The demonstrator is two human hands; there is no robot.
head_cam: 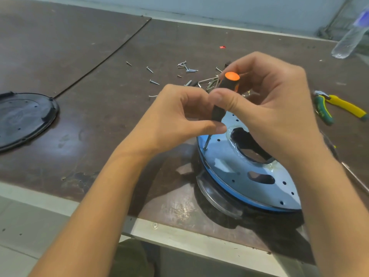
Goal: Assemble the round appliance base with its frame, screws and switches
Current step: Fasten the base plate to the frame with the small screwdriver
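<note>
Counter (99, 136): dark brown board with a metal edge, loose screws (187, 66) scattered at the back.
Round base (249, 176): blue perforated top face, lying near the front edge, right.
Screwdriver (221, 100): tip on the base's left rim.
Left hand (179, 118): pinches the lower handle.
Right hand (269, 100): fingers curled round the orange-capped top.

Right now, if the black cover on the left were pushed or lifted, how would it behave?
The cover lies flat on the table, so a push would probably slide it, not tip it. It looks like thin moulded plastic: likely light, perhaps slightly flexible. Its glossy face may be slippery.
</note>
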